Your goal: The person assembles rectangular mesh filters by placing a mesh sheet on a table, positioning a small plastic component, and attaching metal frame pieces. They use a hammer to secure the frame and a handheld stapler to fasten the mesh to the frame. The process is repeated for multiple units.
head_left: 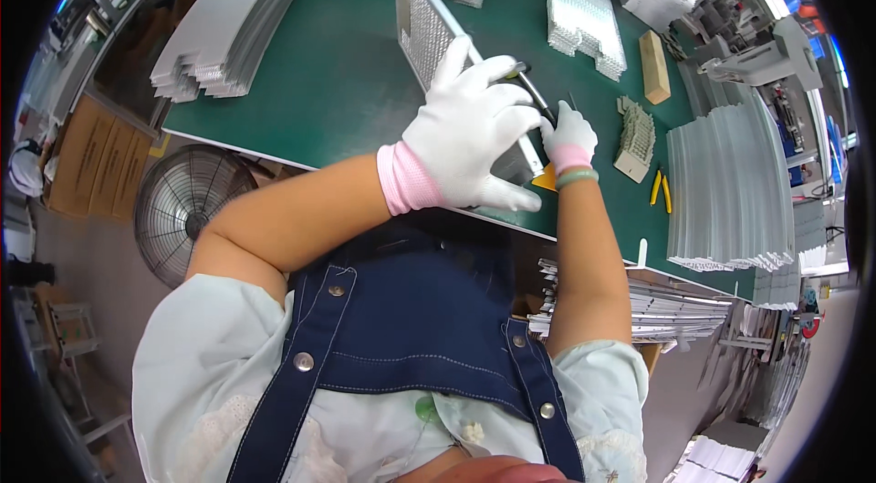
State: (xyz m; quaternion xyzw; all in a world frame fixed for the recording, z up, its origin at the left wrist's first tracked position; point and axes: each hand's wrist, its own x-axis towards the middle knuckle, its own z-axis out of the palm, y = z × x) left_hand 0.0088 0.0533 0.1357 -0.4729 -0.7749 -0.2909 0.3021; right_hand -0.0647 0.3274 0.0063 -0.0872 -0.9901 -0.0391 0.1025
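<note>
A light metal panel (425,22) with a mesh-like face stands tilted on its edge on the green table. My left hand (470,132), in a white glove with a pink cuff, lies across the panel's upper edge. Its fingers are spread and bent over that edge, and the palm is hidden. Beyond the panel, my right hand (571,136), gloved alike, is closed around a slim black tool (537,93). The tool's far end lies by my left fingertips; its kind I cannot make out. A yellow piece (546,178) shows beneath my right wrist.
Grey panels (233,13) are stacked at left, and taller stacks (730,186) stand at right. Mesh-faced panels (584,18) lie at the back. Near my right hand are small beige parts (636,138), yellow-handled pliers (661,190) and a wooden block (653,68). A floor fan (193,214) stands left.
</note>
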